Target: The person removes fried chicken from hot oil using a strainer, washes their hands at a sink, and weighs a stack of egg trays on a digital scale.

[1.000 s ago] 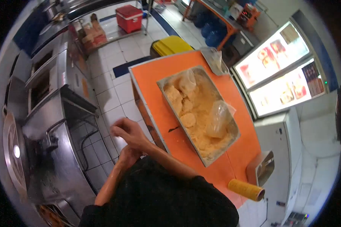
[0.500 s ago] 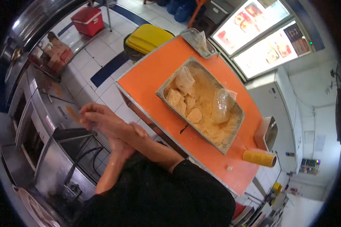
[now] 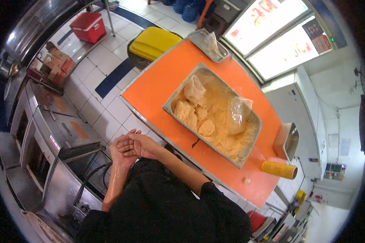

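My left hand (image 3: pixel 119 146) and my right hand (image 3: pixel 145 146) touch each other in front of my body, left of the orange table. The fingers of my right hand lie stretched across my left palm, and my left fingers show partly behind them. Neither hand holds an object. My left forearm looks wet. On the table (image 3: pixel 150 87) stands a metal tray (image 3: pixel 210 150) with crumbly orange-yellow powder (image 3: pixel 221 139) and several clumps. Two clear plastic bags (image 3: pixel 194 90) lie on the powder, one near each end of the tray.
A small metal tray (image 3: pixel 205 47) sits at the table's far corner, with a metal container (image 3: pixel 280 141) and a yellow roll (image 3: pixel 279 169) at the right. Beyond are a yellow-lidded bin (image 3: pixel 155 42) and a red cooler (image 3: pixel 88 27). Steel kitchen equipment (image 3: pixel 65 178) stands at the left.
My right hand has drawn back from my left wrist and forearm area to the palm, and both hands are lower than half a second ago. The view has shifted slightly.
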Action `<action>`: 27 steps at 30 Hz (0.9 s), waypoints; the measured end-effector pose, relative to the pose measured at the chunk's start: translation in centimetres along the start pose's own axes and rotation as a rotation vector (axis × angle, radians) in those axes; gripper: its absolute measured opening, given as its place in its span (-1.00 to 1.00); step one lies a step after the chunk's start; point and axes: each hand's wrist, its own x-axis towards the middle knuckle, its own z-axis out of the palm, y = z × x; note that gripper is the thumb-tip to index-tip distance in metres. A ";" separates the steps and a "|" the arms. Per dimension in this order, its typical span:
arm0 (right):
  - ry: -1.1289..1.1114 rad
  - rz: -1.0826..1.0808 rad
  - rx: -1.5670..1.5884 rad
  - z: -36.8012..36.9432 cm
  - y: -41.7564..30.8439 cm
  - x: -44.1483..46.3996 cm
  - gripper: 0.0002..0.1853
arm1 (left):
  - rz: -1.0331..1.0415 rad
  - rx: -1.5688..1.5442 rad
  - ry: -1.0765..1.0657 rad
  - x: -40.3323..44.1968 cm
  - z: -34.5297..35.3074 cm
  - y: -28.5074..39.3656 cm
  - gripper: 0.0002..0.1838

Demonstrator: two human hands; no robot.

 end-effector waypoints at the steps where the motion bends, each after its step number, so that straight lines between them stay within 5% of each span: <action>1: 0.017 0.014 -0.079 -1.3 0.1 0.1 -0.58 | 0.058 0.046 0.059 0.3 -0.7 -0.5 -0.47; 2: -0.017 0.052 -0.093 -2.3 0.5 0.1 -0.58 | 0.129 0.082 0.124 0.4 -1.5 -0.9 -0.49; 6: 0.390 -0.270 -0.980 -3.7 2.4 0.0 -0.58 | 0.456 0.230 0.200 1.3 -5.6 -4.1 -0.59; 9: -0.003 -0.565 -1.722 -9.1 4.8 0.3 -0.54 | 0.769 0.063 0.462 2.8 -9.8 -9.6 -0.54; 11: -0.117 -0.385 -1.721 -9.7 5.2 -1.9 -0.54 | 0.811 0.267 0.360 2.7 -11.6 -13.2 -0.39; 14: -0.133 0.168 -1.264 -8.7 6.3 -3.8 -0.54 | 0.854 0.700 0.508 -0.6 -10.9 -13.7 -0.29; 19: -0.210 0.836 -0.707 -5.4 11.7 -4.1 -0.53 | 1.019 0.718 0.610 -0.4 -19.6 -17.0 -0.32; 21: -0.268 0.850 -0.710 -6.0 15.9 -4.6 -0.53 | 1.014 1.035 0.667 -7.0 -19.1 -16.9 -0.57; 24: -0.429 0.600 -0.740 -13.6 21.8 -4.9 -0.52 | 1.057 1.054 1.033 -5.5 -24.0 -19.7 -0.58; 26: -0.511 0.546 -1.057 -16.7 23.0 -4.6 -0.55 | 1.085 1.025 1.118 -7.0 -25.0 -21.7 -0.57; 27: -0.707 0.278 -1.547 -16.7 22.7 -5.5 -0.59 | 0.991 1.018 1.098 -8.6 -25.0 -22.6 -0.57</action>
